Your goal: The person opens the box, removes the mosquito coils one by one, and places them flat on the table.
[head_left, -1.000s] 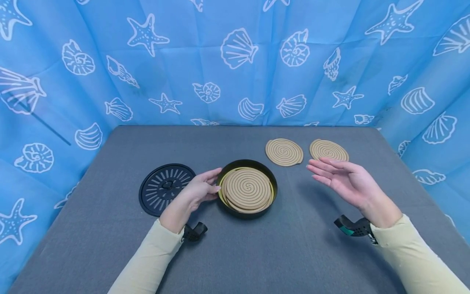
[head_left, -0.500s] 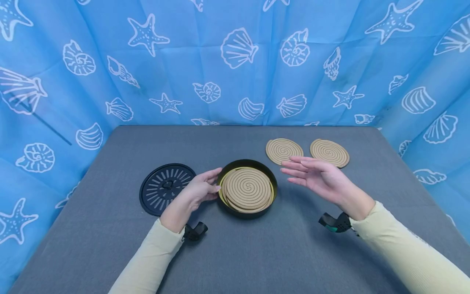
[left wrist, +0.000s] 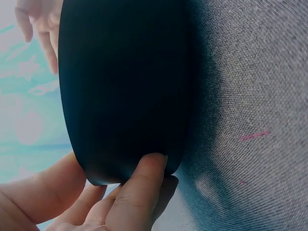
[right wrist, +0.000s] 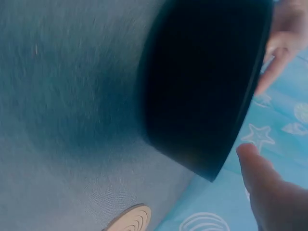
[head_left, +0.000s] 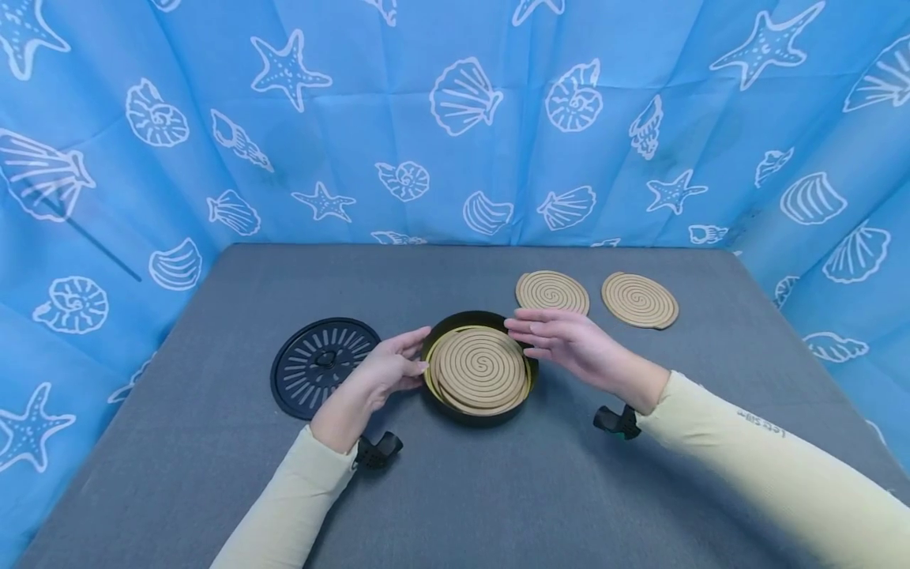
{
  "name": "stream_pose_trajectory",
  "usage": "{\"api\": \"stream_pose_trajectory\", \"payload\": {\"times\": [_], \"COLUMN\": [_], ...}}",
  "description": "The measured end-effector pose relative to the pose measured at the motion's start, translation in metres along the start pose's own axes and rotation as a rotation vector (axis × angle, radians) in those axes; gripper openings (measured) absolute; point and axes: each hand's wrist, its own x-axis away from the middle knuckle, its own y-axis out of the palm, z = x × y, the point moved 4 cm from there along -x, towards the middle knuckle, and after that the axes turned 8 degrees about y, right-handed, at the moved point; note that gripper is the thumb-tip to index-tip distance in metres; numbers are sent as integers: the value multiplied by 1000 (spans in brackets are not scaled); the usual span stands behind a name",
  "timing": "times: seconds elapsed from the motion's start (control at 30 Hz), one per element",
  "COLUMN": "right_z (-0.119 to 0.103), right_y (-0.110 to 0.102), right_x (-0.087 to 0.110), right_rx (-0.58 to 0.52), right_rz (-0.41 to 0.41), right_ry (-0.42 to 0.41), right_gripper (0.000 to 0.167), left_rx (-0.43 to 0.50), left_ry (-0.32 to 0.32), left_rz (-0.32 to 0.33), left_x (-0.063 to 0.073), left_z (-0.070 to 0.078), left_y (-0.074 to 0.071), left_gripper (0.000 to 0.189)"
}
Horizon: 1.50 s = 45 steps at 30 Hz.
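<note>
A round black tin [head_left: 486, 421] with a yellowish inside stands mid-table, holding a stack of tan spiral mosquito coils [head_left: 480, 366]. My left hand [head_left: 380, 367] holds the tin at its left side; in the left wrist view, fingers [left wrist: 139, 197] press its black outer wall. Over the tin's right rim reaches my right hand [head_left: 569, 344], its fingers extended and nothing held in it. In the right wrist view the thumb [right wrist: 264, 185] is apart from the tin wall [right wrist: 202, 91]. Whether the right fingertips touch the tin or the coils, I cannot tell.
A black slotted lid [head_left: 313, 379] with a small knob lies flat left of the tin, partly behind my left hand. Two loose coils lie at the back right: one coil [head_left: 552, 289] behind my right hand, another coil [head_left: 640, 300] farther right. A blue curtain [head_left: 398, 118] hangs behind the table.
My right hand has moved left from near the loose coils to the tin's right rim, fingers still extended. The left hand and the tin have stayed in place.
</note>
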Motion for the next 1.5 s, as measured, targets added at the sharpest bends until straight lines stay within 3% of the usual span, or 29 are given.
{"api": "stream_pose_trajectory", "payload": {"times": [0.33, 0.5, 0.73, 1.5], "right_z": [-6, -10, -8, -6], "right_y": [0, 1, 5, 11], "right_x": [-30, -41, -52, -57], "right_rx": [158, 199, 349, 382], "right_rz": [29, 53, 43, 40], "right_ry": [23, 43, 66, 142], "right_gripper": [53, 55, 63, 64], "left_rx": [-3, -3, 5, -6], "left_ry": [-7, -7, -5, -21], "left_rz": [6, 12, -4, 7], "left_x": [0, -1, -1, 0], "left_z": [-1, 0, 0, 2], "left_y": [0, 0, 0, 1], "left_gripper": [59, 60, 60, 61]}}
